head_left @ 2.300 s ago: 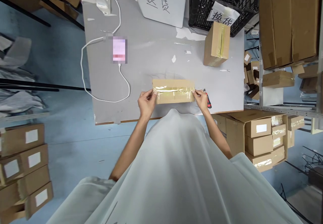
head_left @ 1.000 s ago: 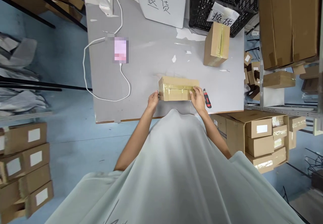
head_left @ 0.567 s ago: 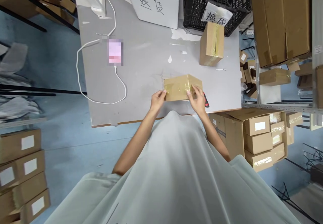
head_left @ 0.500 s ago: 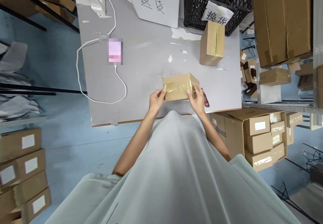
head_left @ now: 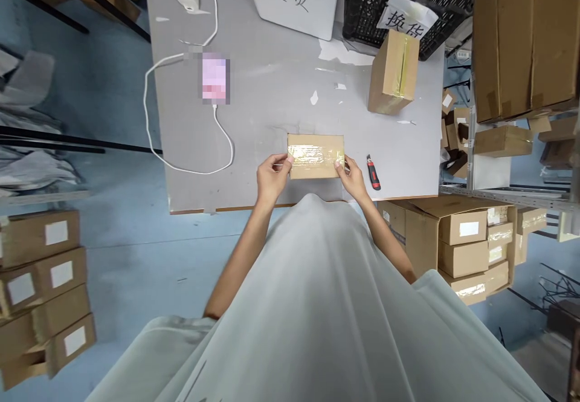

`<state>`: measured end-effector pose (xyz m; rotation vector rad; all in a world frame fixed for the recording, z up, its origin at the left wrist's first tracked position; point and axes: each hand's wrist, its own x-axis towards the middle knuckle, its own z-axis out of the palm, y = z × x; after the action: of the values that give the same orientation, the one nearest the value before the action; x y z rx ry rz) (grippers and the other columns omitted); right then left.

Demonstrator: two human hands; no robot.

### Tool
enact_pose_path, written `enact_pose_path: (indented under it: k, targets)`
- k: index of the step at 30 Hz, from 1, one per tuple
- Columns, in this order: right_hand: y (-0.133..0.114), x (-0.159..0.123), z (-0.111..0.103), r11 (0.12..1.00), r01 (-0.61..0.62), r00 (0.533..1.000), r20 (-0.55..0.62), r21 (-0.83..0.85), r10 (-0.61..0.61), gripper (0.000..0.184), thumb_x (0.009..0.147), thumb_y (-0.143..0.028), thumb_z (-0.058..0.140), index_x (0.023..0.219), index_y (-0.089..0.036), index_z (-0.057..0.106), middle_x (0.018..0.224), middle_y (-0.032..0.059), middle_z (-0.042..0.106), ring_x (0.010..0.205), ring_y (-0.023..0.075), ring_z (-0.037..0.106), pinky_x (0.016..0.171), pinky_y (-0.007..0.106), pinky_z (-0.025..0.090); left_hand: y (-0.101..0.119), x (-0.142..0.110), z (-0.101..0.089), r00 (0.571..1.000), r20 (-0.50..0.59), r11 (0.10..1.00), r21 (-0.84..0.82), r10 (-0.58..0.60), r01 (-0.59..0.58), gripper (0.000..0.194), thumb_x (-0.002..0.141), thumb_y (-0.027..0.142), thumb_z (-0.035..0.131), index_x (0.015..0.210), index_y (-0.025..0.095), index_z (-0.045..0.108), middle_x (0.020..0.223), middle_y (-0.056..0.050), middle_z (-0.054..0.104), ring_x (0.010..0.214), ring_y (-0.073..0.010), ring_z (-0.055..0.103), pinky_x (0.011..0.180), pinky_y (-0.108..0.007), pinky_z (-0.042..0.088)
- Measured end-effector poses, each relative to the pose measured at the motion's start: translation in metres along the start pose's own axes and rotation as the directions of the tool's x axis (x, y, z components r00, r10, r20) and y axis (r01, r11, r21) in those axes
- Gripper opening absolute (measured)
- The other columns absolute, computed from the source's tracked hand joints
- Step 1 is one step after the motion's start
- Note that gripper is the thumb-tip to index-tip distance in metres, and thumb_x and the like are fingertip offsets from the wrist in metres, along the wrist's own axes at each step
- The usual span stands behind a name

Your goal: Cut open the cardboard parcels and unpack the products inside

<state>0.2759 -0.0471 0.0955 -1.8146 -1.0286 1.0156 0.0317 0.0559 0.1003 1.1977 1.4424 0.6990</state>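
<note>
Between my hands is a small brown cardboard box (head_left: 316, 169) with shiny clear tape across the face turned to me. My left hand (head_left: 272, 178) grips its left end, thumb on the taped face and fingers behind. At the right end my right hand (head_left: 352, 177) holds it the same way. A red and black utility knife (head_left: 373, 172) lies on the grey table (head_left: 254, 112), just right of my right hand. Whether the box touches the tabletop I cannot tell.
A taller taped carton (head_left: 393, 72) stands at the back right, before a black plastic crate (head_left: 362, 21) and a white bin (head_left: 299, 6). A white cable (head_left: 147, 106) loops over the table's left side. Below the right edge sits a large carton (head_left: 421, 239) of smaller boxes.
The box has turned in my hands, so its taped face now points squarely at me and its right end no longer shows. The knife is now in full view. The whole view has shifted slightly.
</note>
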Motion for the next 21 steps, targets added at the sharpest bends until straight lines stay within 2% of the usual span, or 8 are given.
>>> enact_pose_path:
  k: [3, 5, 7, 10, 12, 16, 21]
  targets:
    - [-0.006, -0.001, -0.003, 0.998, 0.000, 1.000, -0.018, -0.062, -0.001, 0.085, 0.105, -0.085, 0.055, 0.163, -0.023, 0.062, 0.158, 0.0214, 0.066, 0.143, 0.0363, 0.070, 0.119, 0.055, 0.064, 0.000, 0.000, 0.000, 1.000, 0.003, 1.000, 0.010, -0.001, 0.001, 0.047, 0.093, 0.056, 0.079, 0.116, 0.015, 0.083, 0.107, -0.011, 0.081, 0.096, -0.0247, 0.077, 0.086, -0.036, 0.063]
    - [-0.016, -0.005, -0.003, 0.986, 0.046, 0.995, -0.078, -0.160, -0.060, 0.076, 0.110, -0.077, 0.053, 0.166, -0.025, 0.059, 0.167, 0.0204, 0.060, 0.157, 0.0381, 0.058, 0.129, 0.062, 0.055, 0.000, -0.001, -0.001, 1.000, 0.006, 1.000, 0.010, 0.001, -0.001, 0.045, 0.094, 0.055, 0.079, 0.116, 0.016, 0.082, 0.108, -0.011, 0.081, 0.100, -0.0257, 0.077, 0.089, -0.036, 0.063]
    - [-0.030, -0.011, -0.004, 0.965, 0.118, 0.984, -0.105, -0.234, -0.146, 0.064, 0.116, -0.067, 0.049, 0.165, -0.029, 0.060, 0.172, 0.0163, 0.056, 0.166, 0.0364, 0.048, 0.138, 0.063, 0.044, 0.000, -0.001, -0.002, 1.000, 0.008, 1.000, 0.011, 0.004, -0.004, 0.044, 0.094, 0.054, 0.079, 0.117, 0.016, 0.082, 0.110, -0.011, 0.081, 0.103, -0.0267, 0.077, 0.092, -0.037, 0.063]
    - [-0.046, -0.017, -0.004, 0.944, 0.205, 0.974, -0.045, -0.257, -0.224, 0.053, 0.119, -0.058, 0.044, 0.160, -0.031, 0.066, 0.165, 0.0125, 0.064, 0.161, 0.0326, 0.054, 0.139, 0.057, 0.044, -0.001, -0.003, -0.001, 1.000, 0.010, 1.000, 0.025, 0.010, -0.010, 0.046, 0.095, 0.056, 0.080, 0.118, 0.016, 0.082, 0.113, -0.012, 0.082, 0.106, -0.0269, 0.077, 0.095, -0.037, 0.063]
    - [-0.050, -0.018, -0.007, 0.933, 0.224, 0.971, -0.016, -0.281, -0.238, 0.053, 0.120, -0.059, 0.044, 0.157, -0.031, 0.068, 0.161, 0.0119, 0.067, 0.157, 0.0318, 0.058, 0.138, 0.055, 0.045, -0.003, -0.003, 0.001, 1.000, 0.021, 1.000, 0.016, 0.016, -0.017, 0.049, 0.096, 0.061, 0.078, 0.117, 0.017, 0.081, 0.113, -0.011, 0.082, 0.104, -0.0259, 0.077, 0.095, -0.038, 0.063]
    - [-0.045, -0.018, -0.020, 0.920, 0.200, 0.974, -0.031, -0.337, -0.223, 0.057, 0.119, -0.063, 0.044, 0.161, -0.031, 0.065, 0.165, 0.0112, 0.065, 0.161, 0.0319, 0.054, 0.142, 0.058, 0.040, -0.019, 0.005, 0.012, 0.998, 0.059, 0.997, -0.071, -0.023, 0.027, 0.062, 0.102, 0.076, 0.064, 0.118, 0.018, 0.079, 0.115, -0.013, 0.082, 0.098, -0.0245, 0.078, 0.091, -0.039, 0.064]
    - [-0.029, -0.017, -0.049, 0.942, 0.136, 0.977, -0.117, -0.308, -0.179, 0.070, 0.114, -0.074, 0.048, 0.162, -0.026, 0.064, 0.167, 0.0159, 0.063, 0.162, 0.0345, 0.053, 0.142, 0.060, 0.038, -0.055, 0.028, 0.036, 0.984, 0.092, 0.988, -0.020, -0.150, 0.153, 0.059, 0.097, 0.077, 0.066, 0.109, 0.020, 0.076, 0.113, -0.017, 0.080, 0.110, -0.0311, 0.077, 0.094, -0.043, 0.063]
